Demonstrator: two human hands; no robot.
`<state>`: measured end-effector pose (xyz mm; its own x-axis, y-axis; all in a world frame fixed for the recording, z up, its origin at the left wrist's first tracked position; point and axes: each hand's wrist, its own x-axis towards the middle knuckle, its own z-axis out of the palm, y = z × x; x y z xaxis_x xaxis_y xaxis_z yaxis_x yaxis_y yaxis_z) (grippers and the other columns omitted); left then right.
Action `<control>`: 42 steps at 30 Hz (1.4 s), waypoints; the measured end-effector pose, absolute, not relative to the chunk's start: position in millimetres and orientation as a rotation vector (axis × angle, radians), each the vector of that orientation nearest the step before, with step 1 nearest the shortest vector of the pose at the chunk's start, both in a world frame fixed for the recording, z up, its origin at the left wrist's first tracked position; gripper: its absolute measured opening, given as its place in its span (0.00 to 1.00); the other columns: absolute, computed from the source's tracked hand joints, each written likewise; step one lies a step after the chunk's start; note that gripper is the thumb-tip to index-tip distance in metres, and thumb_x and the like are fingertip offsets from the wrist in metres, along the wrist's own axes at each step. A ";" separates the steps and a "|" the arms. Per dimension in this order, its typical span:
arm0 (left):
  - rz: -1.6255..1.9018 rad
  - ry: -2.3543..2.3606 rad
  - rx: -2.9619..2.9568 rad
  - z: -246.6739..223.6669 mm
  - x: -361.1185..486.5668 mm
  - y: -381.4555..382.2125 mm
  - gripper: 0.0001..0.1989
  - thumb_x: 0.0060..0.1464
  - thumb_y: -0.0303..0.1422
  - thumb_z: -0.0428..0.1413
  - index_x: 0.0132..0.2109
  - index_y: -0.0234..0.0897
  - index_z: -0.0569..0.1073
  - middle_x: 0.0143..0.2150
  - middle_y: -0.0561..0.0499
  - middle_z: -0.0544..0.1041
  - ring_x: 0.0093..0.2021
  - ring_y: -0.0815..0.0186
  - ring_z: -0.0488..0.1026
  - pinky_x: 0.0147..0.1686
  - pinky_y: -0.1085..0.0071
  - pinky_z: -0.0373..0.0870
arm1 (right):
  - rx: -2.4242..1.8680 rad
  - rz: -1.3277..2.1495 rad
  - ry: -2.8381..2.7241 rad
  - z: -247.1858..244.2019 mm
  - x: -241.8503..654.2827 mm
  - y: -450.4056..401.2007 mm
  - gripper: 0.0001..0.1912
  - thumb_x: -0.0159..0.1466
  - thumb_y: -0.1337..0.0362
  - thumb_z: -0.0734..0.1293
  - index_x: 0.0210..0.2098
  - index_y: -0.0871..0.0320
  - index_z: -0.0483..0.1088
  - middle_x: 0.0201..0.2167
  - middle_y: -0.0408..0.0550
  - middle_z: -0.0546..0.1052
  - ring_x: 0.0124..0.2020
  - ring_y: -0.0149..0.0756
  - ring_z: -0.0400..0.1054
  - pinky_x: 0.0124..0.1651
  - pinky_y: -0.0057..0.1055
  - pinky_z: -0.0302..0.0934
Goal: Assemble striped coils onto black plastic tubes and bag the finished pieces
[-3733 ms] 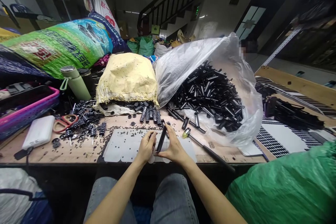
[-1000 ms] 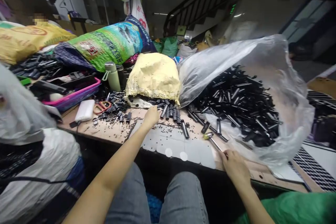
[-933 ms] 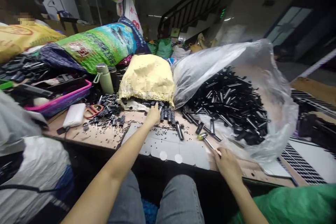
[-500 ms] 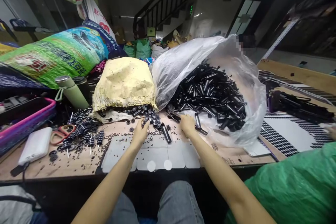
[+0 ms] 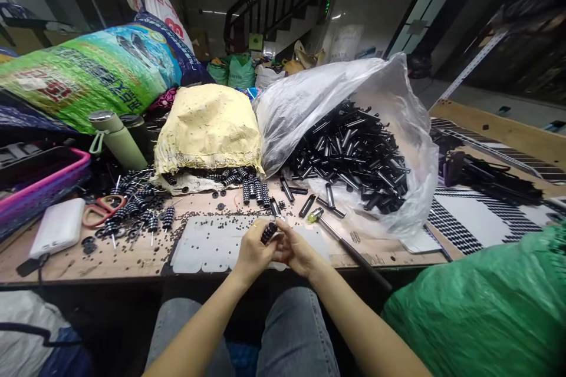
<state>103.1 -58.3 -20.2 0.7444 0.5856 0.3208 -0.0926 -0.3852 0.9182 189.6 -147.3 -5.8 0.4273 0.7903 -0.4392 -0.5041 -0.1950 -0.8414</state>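
Observation:
My left hand point(image 5: 254, 250) is closed around a dark ribbed roller point(image 5: 268, 232), whose upper end sticks out of the grip. My right hand point(image 5: 298, 250) meets it just to the right, fingers bent and pinched together; what they hold is hidden. Just beyond the fingertips is a glossy black half-tube piece point(image 5: 275, 207), its near end partly covered. Several ribbed rollers point(image 5: 255, 188) stand in a row before the yellow sack point(image 5: 212, 123). Loose black half-tube pieces point(image 5: 306, 206) lie to the right, near a clear plastic bag point(image 5: 424, 153) heaped with more.
A tool with a dark handle point(image 5: 360, 256) lies right of my hands. Tiny dark rings dot the pale mat point(image 5: 201, 250). Leftward are red-handled scissors point(image 5: 104, 211), a white power bank point(image 5: 59, 227), a green flask point(image 5: 118, 140) and a pink-rimmed basket point(image 5: 73, 168). A green sack point(image 5: 481, 300) bulges at right.
Both hands have drawn back toward me and come together over the mat. The left now holds a ribbed roller. The right has left the black pieces, and the dark-handled tool has come into sight.

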 end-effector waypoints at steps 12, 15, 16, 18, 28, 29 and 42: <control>0.428 0.571 1.007 -8.5 97.3 -55.5 0.24 0.46 0.44 0.53 0.48 0.33 0.68 0.19 0.56 0.65 0.14 0.75 0.60 0.12 0.79 0.56 | -1.801 0.226 -1.472 3.1 173.5 -170.6 0.54 0.41 0.57 0.74 0.60 0.56 0.41 0.57 0.56 0.50 0.59 0.48 0.44 0.60 0.45 0.47; 0.410 0.551 0.929 -8.9 98.8 -58.8 0.24 0.45 0.44 0.53 0.46 0.31 0.69 0.19 0.54 0.67 0.16 0.70 0.65 0.16 0.74 0.63 | -1.774 0.211 -1.525 4.4 171.0 -167.4 0.52 0.43 0.62 0.72 0.60 0.56 0.40 0.58 0.55 0.50 0.60 0.46 0.43 0.60 0.44 0.46; 0.389 0.550 0.921 -8.5 98.7 -60.0 0.24 0.45 0.44 0.53 0.45 0.31 0.68 0.18 0.55 0.67 0.16 0.69 0.66 0.16 0.73 0.64 | -1.756 0.211 -1.534 3.9 171.3 -166.6 0.51 0.44 0.63 0.72 0.60 0.56 0.40 0.58 0.55 0.49 0.61 0.46 0.42 0.61 0.44 0.45; 0.371 0.550 0.924 -6.9 98.2 -62.8 0.24 0.45 0.44 0.54 0.45 0.32 0.68 0.18 0.55 0.66 0.16 0.69 0.66 0.16 0.73 0.65 | -1.727 0.231 -1.539 1.7 172.4 -165.9 0.51 0.44 0.65 0.71 0.60 0.56 0.38 0.59 0.55 0.48 0.61 0.46 0.41 0.61 0.45 0.44; 0.263 0.577 0.898 -12.4 99.0 -65.6 0.17 0.43 0.43 0.55 0.35 0.33 0.68 0.22 0.54 0.68 0.18 0.71 0.68 0.18 0.75 0.66 | -1.706 0.332 -1.368 -18.1 171.6 -165.5 0.52 0.40 0.67 0.72 0.59 0.56 0.42 0.58 0.55 0.52 0.60 0.46 0.46 0.60 0.42 0.46; 0.243 0.576 0.899 -14.6 99.0 -64.7 0.17 0.43 0.43 0.55 0.36 0.33 0.68 0.22 0.53 0.68 0.18 0.71 0.68 0.19 0.75 0.66 | -1.710 0.346 -1.337 -20.8 171.1 -165.4 0.52 0.40 0.67 0.72 0.59 0.56 0.42 0.58 0.55 0.51 0.60 0.46 0.46 0.60 0.42 0.46; 0.195 0.559 1.061 -24.6 102.4 -64.3 0.18 0.44 0.42 0.55 0.39 0.33 0.71 0.17 0.57 0.65 0.15 0.75 0.61 0.17 0.77 0.62 | -1.515 0.653 -1.012 -40.7 168.2 -168.0 0.52 0.40 0.67 0.74 0.58 0.54 0.43 0.58 0.54 0.54 0.58 0.43 0.51 0.60 0.41 0.47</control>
